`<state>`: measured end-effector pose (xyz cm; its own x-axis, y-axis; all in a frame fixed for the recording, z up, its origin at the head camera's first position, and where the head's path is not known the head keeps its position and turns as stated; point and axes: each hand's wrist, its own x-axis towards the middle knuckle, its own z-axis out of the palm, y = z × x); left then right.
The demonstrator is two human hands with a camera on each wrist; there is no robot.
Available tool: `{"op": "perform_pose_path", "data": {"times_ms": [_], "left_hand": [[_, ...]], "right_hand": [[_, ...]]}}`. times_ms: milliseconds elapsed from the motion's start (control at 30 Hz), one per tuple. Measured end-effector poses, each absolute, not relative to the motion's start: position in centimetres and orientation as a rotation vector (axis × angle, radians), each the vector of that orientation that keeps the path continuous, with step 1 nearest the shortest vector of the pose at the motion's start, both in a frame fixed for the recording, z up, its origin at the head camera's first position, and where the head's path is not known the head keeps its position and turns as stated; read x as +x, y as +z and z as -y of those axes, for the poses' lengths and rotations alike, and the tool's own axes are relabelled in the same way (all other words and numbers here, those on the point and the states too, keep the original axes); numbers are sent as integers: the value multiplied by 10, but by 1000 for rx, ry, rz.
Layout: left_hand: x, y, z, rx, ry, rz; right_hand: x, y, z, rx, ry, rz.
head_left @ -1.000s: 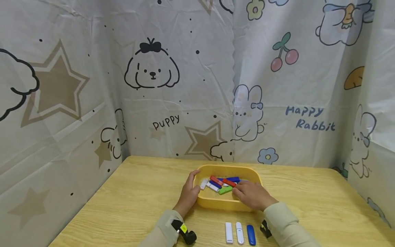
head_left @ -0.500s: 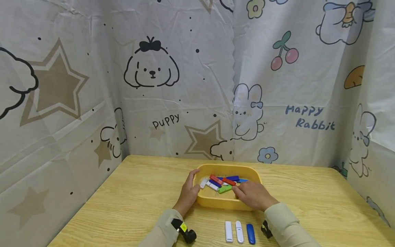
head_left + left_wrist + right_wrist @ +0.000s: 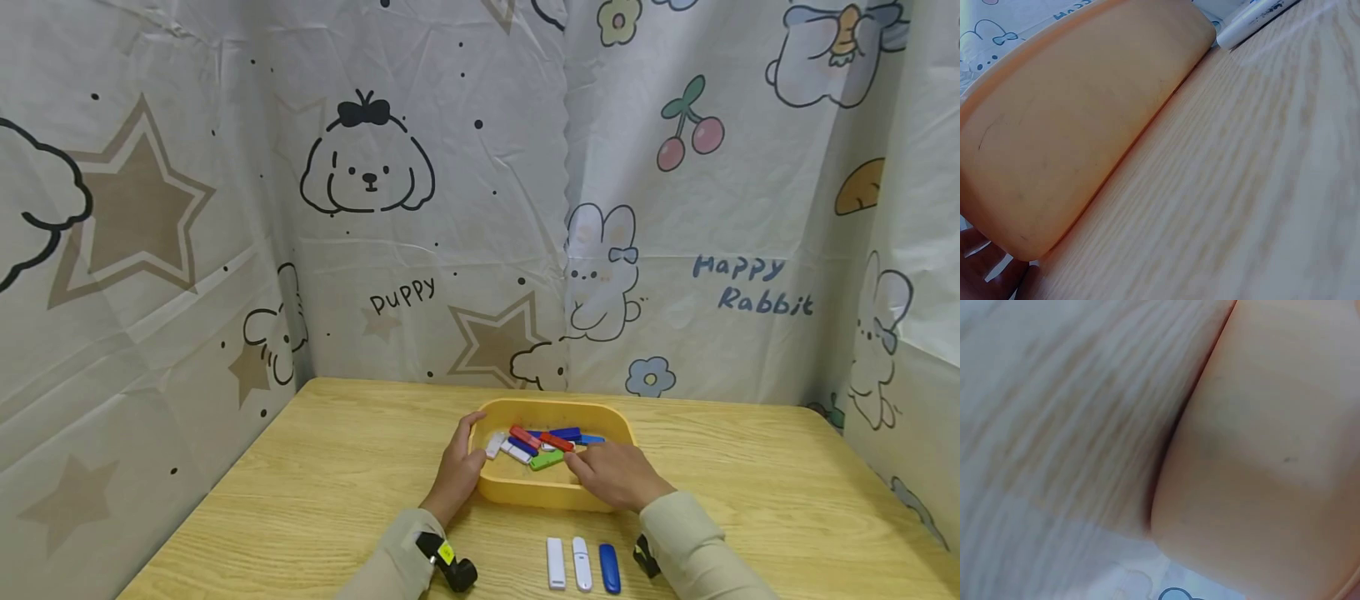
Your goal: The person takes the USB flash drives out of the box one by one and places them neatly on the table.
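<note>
My left hand (image 3: pixel 459 471) grips the left end of the yellow tray (image 3: pixel 555 497), thumb at the rim; its fingers show beside the tray wall (image 3: pixel 1085 125) in the left wrist view. The right hand (image 3: pixel 618 477) reaches over the tray's front right rim, its fingertips mostly hidden, so whether it holds anything cannot be told. Inside lie several small sticks, among them a green one (image 3: pixel 547 460), a red one (image 3: pixel 557 442), a white one (image 3: pixel 516 452) and a light blue one (image 3: pixel 592 439). The right wrist view shows only the tray's outer wall (image 3: pixel 1254 450) and tabletop.
In front of the tray, a white rectangular stick (image 3: pixel 556 564), a rounded white stick (image 3: pixel 582 565) and a blue stick (image 3: pixel 610 569) stand in a row on the wooden table (image 3: pixel 315 483). Printed cloth (image 3: pixel 420 250) hangs behind and at both sides.
The right hand's fingers have drawn back slightly toward the front, uncovering the light blue stick in the tray. The left hand keeps its grip, and the row in front stays put.
</note>
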<state>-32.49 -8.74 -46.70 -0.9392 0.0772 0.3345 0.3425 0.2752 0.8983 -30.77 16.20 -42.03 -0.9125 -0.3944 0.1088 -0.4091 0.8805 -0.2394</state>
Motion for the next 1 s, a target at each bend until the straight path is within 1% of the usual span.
{"op": "perform_pose_path", "data": {"times_ms": [267, 500, 667, 800, 900, 1000], "left_hand": [[-327, -466, 86, -400, -1723, 2317], [-325, -467, 86, -391, -1727, 2308], [-309, -447, 84, -381, -1715, 2314], [-297, -434, 83, -400, -1714, 2316], [-297, -431, 83, -408, -1722, 2307], [-308, -447, 85, -377, -1721, 2313]], "right_hand": [[-307, -417, -164, 595, 423, 3042], [-306, -420, -164, 610, 465, 3038], [-306, -422, -164, 603, 534, 3028], [-307, -423, -167, 659, 609, 2977], [-309, -419, -171, 751, 717, 2916], [-308, -419, -173, 837, 793, 2856]]}}
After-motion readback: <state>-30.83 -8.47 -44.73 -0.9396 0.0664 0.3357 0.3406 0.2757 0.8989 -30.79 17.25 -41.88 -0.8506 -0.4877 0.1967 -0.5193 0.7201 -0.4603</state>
